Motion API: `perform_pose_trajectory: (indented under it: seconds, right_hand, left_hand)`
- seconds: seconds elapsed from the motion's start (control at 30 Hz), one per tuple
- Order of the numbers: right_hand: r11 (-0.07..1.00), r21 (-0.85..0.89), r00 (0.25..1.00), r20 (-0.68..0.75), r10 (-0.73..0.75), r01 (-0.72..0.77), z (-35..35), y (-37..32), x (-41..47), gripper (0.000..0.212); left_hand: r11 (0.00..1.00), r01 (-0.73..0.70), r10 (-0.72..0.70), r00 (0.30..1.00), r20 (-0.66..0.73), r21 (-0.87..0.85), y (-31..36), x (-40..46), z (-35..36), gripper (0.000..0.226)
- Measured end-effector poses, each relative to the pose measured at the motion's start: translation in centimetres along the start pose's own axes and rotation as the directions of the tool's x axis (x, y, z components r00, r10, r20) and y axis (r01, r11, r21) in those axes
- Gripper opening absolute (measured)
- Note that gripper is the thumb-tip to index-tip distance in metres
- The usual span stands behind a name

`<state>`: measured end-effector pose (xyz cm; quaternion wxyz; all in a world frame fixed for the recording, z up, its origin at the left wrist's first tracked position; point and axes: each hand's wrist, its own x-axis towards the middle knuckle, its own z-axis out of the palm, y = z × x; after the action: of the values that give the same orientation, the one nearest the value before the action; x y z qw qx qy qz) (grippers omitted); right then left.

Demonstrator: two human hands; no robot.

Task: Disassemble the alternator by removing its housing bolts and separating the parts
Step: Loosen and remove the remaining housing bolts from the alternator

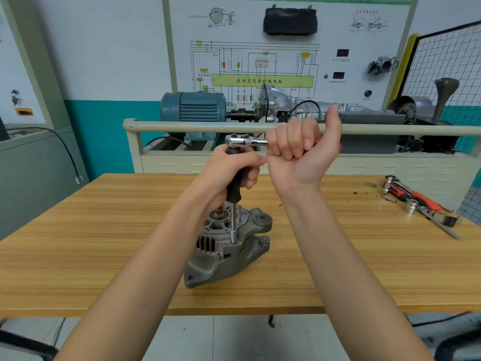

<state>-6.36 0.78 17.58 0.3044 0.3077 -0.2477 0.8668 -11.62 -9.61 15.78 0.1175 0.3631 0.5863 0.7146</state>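
A grey cast alternator [229,248] stands on the wooden table [104,230], shaft end up. A long socket extension [233,225] rises from a housing bolt on its right side. My left hand [229,170] grips the extension's black handle just under the ratchet head. A chrome ratchet [244,140] sits on top of the extension, its handle pointing right. My right hand [304,149] grips that handle in a fist, thumb up; most of the handle is hidden inside it.
Spare tools lie at the table's right end: a red-handled ratchet [413,195], loose sockets [410,206] and a washer [369,184]. Behind the table stands a training rig with a rail [182,126], a blue motor [194,106] and a wiring diagram board.
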Motion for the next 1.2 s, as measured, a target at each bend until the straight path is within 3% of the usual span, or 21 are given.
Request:
perform_pose_trajectory:
  seconds: [0.07, 0.13, 0.23, 0.37, 0.47, 0.57, 0.63, 0.7, 0.77, 0.87, 0.97, 1.07, 1.2]
  right_hand:
    - [0.962, 0.219, 0.978, -0.094, 0.184, -0.16, -1.0, -0.2, 1.2, 0.068]
    - [0.902, 0.368, 0.95, -0.121, 0.288, -0.226, -1.7, 0.0, 2.1, 0.068]
    - [0.898, 0.377, 0.943, -0.146, 0.3, -0.228, -1.6, 0.3, 2.4, 0.066]
    - [0.977, 0.172, 0.983, -0.115, 0.145, -0.124, -0.2, 0.3, 0.8, 0.064]
    - [0.983, -0.134, 0.992, 0.039, -0.119, 0.123, 1.4, 1.1, -1.3, 0.059]
    - [0.761, -0.431, 0.875, 0.232, -0.425, 0.484, 2.7, 2.6, -3.1, 0.044]
    - [0.676, -0.496, 0.838, 0.289, -0.463, 0.545, 3.2, 3.1, -3.5, 0.034]
    - [0.736, -0.452, 0.864, 0.256, -0.434, 0.504, 2.9, 3.0, -3.2, 0.043]
    - [0.862, -0.323, 0.918, 0.207, -0.338, 0.39, 2.2, 2.2, -2.3, 0.052]
    - [0.999, -0.031, 0.995, 0.095, -0.031, 0.035, 0.8, 0.7, -0.5, 0.057]
    - [0.908, 0.341, 0.963, -0.022, 0.269, -0.246, -0.9, 0.0, 1.3, 0.054]
    - [0.819, 0.495, 0.916, -0.104, 0.388, -0.291, -2.0, 0.0, 2.4, 0.06]
    - [0.898, 0.395, 0.949, -0.154, 0.275, -0.196, -1.4, -0.2, 1.5, 0.053]
  left_hand:
    - [0.997, 0.035, -0.029, 0.995, 0.091, -0.07, -0.1, 0.0, -0.1, 0.035]
    - [0.993, 0.059, -0.049, 0.995, 0.092, -0.104, -0.3, 0.1, 0.2, 0.041]
    - [0.997, 0.041, -0.043, 0.999, -0.026, -0.064, -0.5, 0.3, 0.5, 0.05]
    - [1.0, -0.002, -0.003, 0.967, -0.254, -0.02, -0.6, 0.1, 1.1, 0.045]
    - [0.998, -0.04, 0.056, 0.903, -0.426, 0.047, -0.8, 0.2, 2.0, 0.043]
    - [0.987, -0.085, 0.14, 0.87, -0.472, 0.137, -0.9, 0.2, 2.5, 0.043]
    - [0.981, -0.116, 0.177, 0.865, -0.47, 0.155, -1.0, 0.0, 2.5, 0.044]
    - [0.985, -0.108, 0.157, 0.875, -0.459, 0.132, -1.0, -0.1, 2.1, 0.043]
    - [0.995, -0.077, 0.095, 0.923, -0.373, 0.062, -0.8, -0.2, 1.5, 0.042]
    - [0.995, -0.089, 0.082, 0.99, -0.116, -0.052, -0.5, -0.4, 0.1, 0.038]
    - [0.997, -0.054, 0.06, 0.992, 0.115, -0.057, -0.1, -0.4, -0.4, 0.037]
    - [0.998, 0.04, -0.031, 0.986, 0.167, -0.054, -0.2, -0.1, 0.2, 0.043]
    - [0.999, 0.029, -0.028, 1.0, 0.012, -0.039, -0.5, 0.1, 0.7, 0.051]
